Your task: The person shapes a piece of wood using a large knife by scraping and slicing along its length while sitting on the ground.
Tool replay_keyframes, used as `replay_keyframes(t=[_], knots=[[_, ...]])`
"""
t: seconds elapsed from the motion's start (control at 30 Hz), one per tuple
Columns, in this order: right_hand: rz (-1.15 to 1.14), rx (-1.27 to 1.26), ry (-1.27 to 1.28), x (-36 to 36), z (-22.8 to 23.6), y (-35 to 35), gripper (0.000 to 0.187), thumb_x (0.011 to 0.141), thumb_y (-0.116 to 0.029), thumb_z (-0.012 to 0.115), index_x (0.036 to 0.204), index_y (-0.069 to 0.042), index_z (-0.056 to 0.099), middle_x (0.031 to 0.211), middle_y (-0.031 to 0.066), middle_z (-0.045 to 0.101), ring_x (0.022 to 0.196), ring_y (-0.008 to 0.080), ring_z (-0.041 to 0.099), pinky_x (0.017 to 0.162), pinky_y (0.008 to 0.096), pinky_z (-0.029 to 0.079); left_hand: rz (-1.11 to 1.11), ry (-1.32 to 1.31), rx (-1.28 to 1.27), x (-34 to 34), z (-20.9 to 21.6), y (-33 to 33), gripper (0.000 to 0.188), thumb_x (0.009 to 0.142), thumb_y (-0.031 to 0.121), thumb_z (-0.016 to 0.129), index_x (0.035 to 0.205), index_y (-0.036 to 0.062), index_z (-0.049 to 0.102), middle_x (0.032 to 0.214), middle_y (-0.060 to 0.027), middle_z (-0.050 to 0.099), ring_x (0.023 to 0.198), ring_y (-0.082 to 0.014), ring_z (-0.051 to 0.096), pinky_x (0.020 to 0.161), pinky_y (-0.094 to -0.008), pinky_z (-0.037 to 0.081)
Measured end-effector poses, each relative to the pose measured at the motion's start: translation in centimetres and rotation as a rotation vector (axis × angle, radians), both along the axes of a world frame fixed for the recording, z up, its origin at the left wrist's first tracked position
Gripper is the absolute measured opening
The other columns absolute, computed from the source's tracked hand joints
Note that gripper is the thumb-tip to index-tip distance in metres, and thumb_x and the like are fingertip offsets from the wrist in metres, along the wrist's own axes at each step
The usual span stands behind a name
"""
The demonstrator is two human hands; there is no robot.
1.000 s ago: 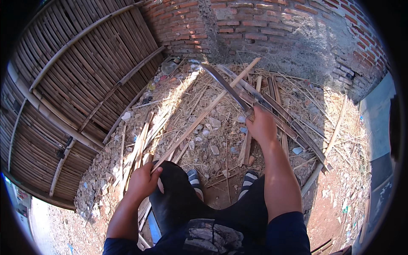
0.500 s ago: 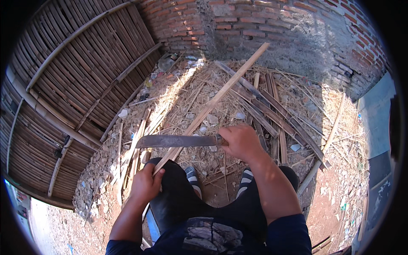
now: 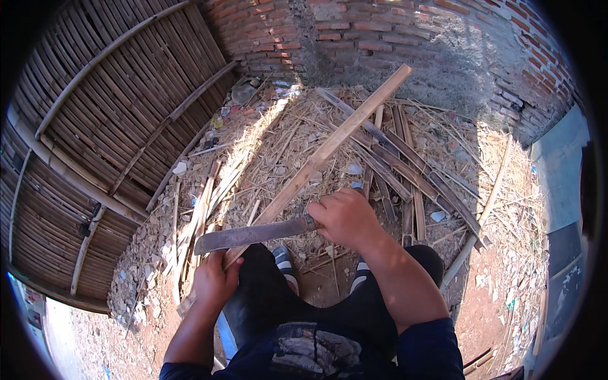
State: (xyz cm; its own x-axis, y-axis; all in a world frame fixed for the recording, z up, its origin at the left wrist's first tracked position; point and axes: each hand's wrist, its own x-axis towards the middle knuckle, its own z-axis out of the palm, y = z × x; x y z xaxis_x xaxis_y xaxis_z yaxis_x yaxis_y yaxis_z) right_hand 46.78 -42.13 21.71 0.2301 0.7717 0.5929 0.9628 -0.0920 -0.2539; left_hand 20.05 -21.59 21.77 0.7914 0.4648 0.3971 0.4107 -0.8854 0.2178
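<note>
Rough brick wall (image 3: 380, 44) and slatted wall (image 3: 126, 88) meet at a corner behind stony, straw-strewn ground (image 3: 288, 183), crossed by bands of hard sunlight. Fingers of the left hand (image 3: 214, 280) are curled firmly round the wooden strip (image 3: 347, 132), with hardly any gap, toward its near end; those of the right hand (image 3: 347, 216) are wrapped fully about the handle of the machete (image 3: 253, 234). From that grip the blade reaches leftward over the strip, its tip just above the left knuckles; whether steel touches wood cannot be told, nor which way the sharp edge faces. Beyond the left hand, the strip slants up and away to the right, its far end raised in front of the brick wall. Under this lie dark trousers (image 3: 272, 285) and striped footwear (image 3: 285, 263), with a pile of split lengths (image 3: 405, 166) beyond them to the right. Handling the blade well here seems to call for a steady left grip set farther back from the tip, a shallow angle to the wood, light even pressure, strokes directed away from knuckles and knee, and a strip braced against wobble at its long free end.
</note>
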Motion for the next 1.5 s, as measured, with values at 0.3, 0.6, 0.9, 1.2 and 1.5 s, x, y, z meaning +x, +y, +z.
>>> replay_keyframes(t=[0.3,0.6,0.9,1.2,1.5], knots=[[-0.514,0.123,0.365,6.6,0.1,-3.7,0.037,0.071,-0.021,0.08,0.102,-0.009,0.064,0.081,0.0122,0.067,0.077,0.0356,0.067,0.068,0.0479,0.052,0.13,0.055,-0.068,-5.0,-1.3,2.6,0.046,0.079,0.042,0.081,0.087,0.0032,0.057,0.061,-0.0156,0.056,0.057,-0.0385,0.06,0.054,-0.045,0.045],[-0.192,0.015,0.092,3.7,0.5,-2.0,0.033,0.07,-0.021,0.081,0.095,-0.009,0.063,0.077,0.0122,0.066,0.077,0.0352,0.066,0.068,0.0457,0.051,0.014,-0.053,0.027,-8.3,-3.8,5.2,0.037,0.084,0.036,0.075,0.086,0.0041,0.057,0.062,-0.015,0.055,0.056,-0.0395,0.058,0.053,-0.0458,0.045],[-0.307,0.039,0.31,4.4,0.1,-2.6,0.03,0.072,-0.019,0.08,0.094,-0.009,0.062,0.078,0.0129,0.067,0.078,0.0354,0.068,0.067,0.0476,0.052,0.102,-0.022,-0.1,-9.4,-4.2,5.1,0.038,0.089,0.037,0.07,0.08,0.0038,0.053,0.062,-0.0163,0.054,0.054,-0.0412,0.055,0.051,-0.0473,0.041],[-0.455,0.133,0.248,7.2,0.6,-4.5,0.03,0.072,-0.017,0.078,0.096,-0.006,0.065,0.081,0.0156,0.068,0.074,0.0363,0.067,0.066,0.0457,0.052,0.084,0.043,0.02,-11.2,-3.3,7.3,0.033,0.082,0.033,0.074,0.083,0.0045,0.057,0.063,-0.0168,0.056,0.058,-0.041,0.058,0.053,-0.0476,0.044],[-0.208,-0.008,0.066,2.6,0.0,-1.5,0.028,0.072,-0.019,0.079,0.091,-0.009,0.062,0.077,0.0122,0.067,0.079,0.0356,0.068,0.068,0.0481,0.052,-0.007,0.027,0.048,-9.1,-4.6,6.4,0.034,0.082,0.033,0.077,0.087,0.0064,0.056,0.064,-0.0149,0.056,0.058,-0.0403,0.059,0.053,-0.0477,0.045]])
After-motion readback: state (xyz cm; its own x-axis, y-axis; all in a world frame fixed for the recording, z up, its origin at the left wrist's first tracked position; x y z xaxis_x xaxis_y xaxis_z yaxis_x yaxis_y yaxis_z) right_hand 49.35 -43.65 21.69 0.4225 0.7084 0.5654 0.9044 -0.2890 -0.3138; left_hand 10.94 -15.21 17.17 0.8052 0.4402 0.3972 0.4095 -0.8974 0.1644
